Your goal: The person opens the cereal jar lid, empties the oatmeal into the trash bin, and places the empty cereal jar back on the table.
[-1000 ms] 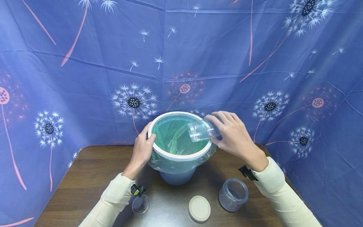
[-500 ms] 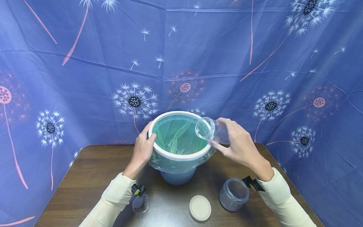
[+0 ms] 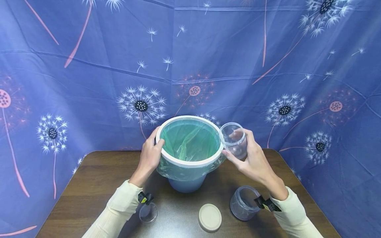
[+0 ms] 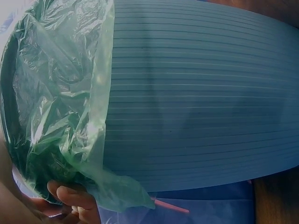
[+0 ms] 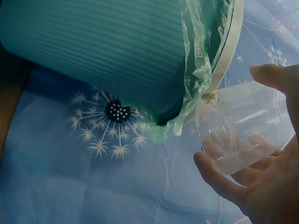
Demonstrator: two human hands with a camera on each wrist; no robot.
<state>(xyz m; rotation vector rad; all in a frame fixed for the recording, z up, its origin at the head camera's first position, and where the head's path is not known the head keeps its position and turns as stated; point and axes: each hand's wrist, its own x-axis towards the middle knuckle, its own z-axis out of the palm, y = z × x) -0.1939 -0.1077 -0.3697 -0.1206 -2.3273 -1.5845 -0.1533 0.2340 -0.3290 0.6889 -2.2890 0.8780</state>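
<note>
A blue ribbed trash bin (image 3: 187, 185) with a white rim (image 3: 190, 163) stands on the table, lined with a green bag (image 3: 186, 142) folded over its edge. My left hand (image 3: 149, 154) grips the rim at its left side, thumb over the top; its fingertips (image 4: 77, 198) press near the bag in the left wrist view. My right hand (image 3: 254, 160) holds a clear jar (image 3: 235, 147) right at the rim's right side, mouth up and slightly tilted. Through its wall in the right wrist view shows a small brownish clump (image 5: 209, 97) near the base.
A second clear jar (image 3: 244, 205), without a lid, stands at the front right below my right wrist. A cream round lid (image 3: 209, 217) lies at front centre. Beside my left wrist sits a small clear round dish or lid (image 3: 148, 213). A blue dandelion-print cloth (image 3: 190, 59) hangs behind the table.
My right hand has drawn the jar rightward from over the bin and turned it from lying sideways to mouth up. My left hand stays on the rim.
</note>
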